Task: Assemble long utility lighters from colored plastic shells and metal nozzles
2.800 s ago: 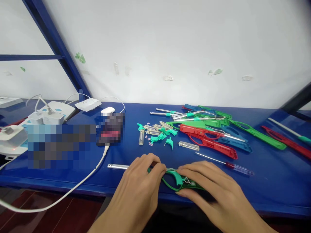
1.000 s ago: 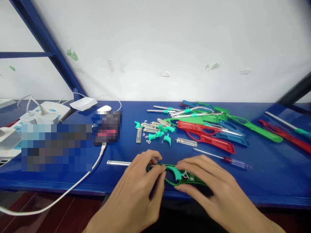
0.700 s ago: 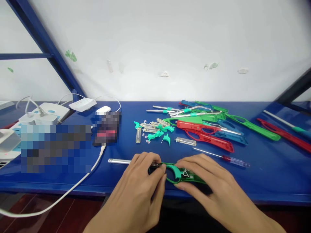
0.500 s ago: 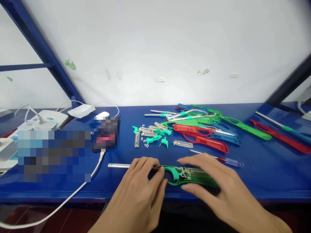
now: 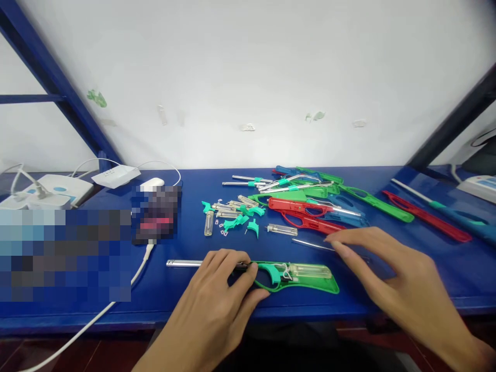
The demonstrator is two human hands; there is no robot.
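- Left hand (image 5: 211, 289) is closed on the front part of a long green plastic lighter half (image 5: 323, 283), fingers curled over it and thumb at its near side.
- That half lies open side up on the glossy blue tabletop (image 5: 158, 289), close to the front edge.
- Inside it sit a curved teal plastic trigger (image 5: 275, 274), a bent white wire (image 5: 287, 270) and a clear oblong tank (image 5: 310, 270) (the shell's green shows around it); a silver metal tube (image 5: 184, 263) juts out to the left.
- Right hand (image 5: 395, 274) is at a screwdriver with a thin metal shaft (image 5: 312, 244), thumb and forefinger tips near each other; whether they grip it, I cannot tell (the hand hides most of the handle).
- Behind the green half lie a single clear plastic tank (image 5: 282, 229) and a cluster of clear tanks (image 5: 232, 206) mixed with teal triggers (image 5: 236, 222).
- Farther back, red plastic shells (image 5: 289, 206) overlap green plastic shells (image 5: 375, 203).
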